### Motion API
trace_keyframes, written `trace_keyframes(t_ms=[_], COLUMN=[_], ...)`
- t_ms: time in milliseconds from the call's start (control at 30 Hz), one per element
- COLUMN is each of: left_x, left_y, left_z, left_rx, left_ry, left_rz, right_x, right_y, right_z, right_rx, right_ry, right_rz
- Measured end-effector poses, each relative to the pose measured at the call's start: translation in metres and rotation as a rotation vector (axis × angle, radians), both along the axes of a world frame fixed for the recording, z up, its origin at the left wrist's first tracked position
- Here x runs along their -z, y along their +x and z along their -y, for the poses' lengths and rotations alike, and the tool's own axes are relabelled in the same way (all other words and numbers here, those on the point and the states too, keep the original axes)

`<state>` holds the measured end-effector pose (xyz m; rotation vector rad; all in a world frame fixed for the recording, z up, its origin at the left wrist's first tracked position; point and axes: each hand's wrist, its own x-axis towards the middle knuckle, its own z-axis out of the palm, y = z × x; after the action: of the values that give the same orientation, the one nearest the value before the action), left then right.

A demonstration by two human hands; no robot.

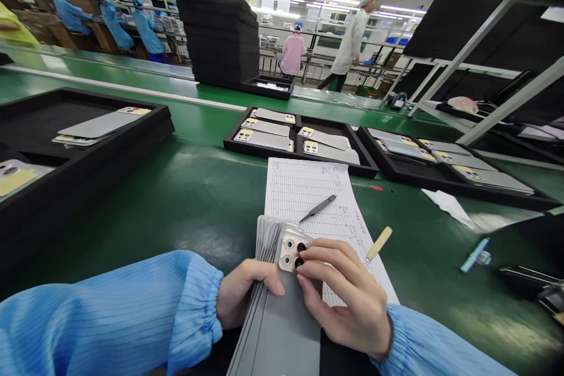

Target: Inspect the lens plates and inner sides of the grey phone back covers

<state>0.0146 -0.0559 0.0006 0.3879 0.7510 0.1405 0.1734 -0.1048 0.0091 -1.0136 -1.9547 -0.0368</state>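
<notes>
My left hand [249,288] is closed around a fanned stack of grey phone back covers [286,329], its thumb lying across the top one. The top cover has a white camera plate [288,251] with two gold-rimmed openings and two black lens rings. My right hand [348,291] is bent over that plate, its fingertips at the black rings and its thumb close below them. Whatever its fingers pinch is too small or covered to name. Beyond the stack, dark tweezers [318,208] lie on a printed form [304,185]. A cream-handled tool [379,243] rests at the form's right edge.
Black foam trays [233,142] with phone back covers stand across the green table [198,200]; another tray [150,123] is at left. A tall stack of black trays [215,35] rises behind. At right are a blue pen-like object [474,255] and white paper [448,207]. Co-workers are in the background.
</notes>
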Motion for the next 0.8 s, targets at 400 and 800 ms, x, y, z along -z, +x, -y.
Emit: trace_keyframes(t_ms=[400, 800], left_x=[-0.0025, 0.0015], left_y=[0.0006, 0.0015], left_z=[-0.0018, -0.0003], left_rx=[-0.023, -0.012], left_ry=[-0.067, -0.019], left_rz=[0.079, -0.084], right_x=[0.0025, 0.0016], right_y=[0.0019, 0.0013], right_z=[-0.0027, -0.0023], right_rx=[0.016, 0.032], right_ry=[0.09, 0.032], right_rz=[0.127, -0.013])
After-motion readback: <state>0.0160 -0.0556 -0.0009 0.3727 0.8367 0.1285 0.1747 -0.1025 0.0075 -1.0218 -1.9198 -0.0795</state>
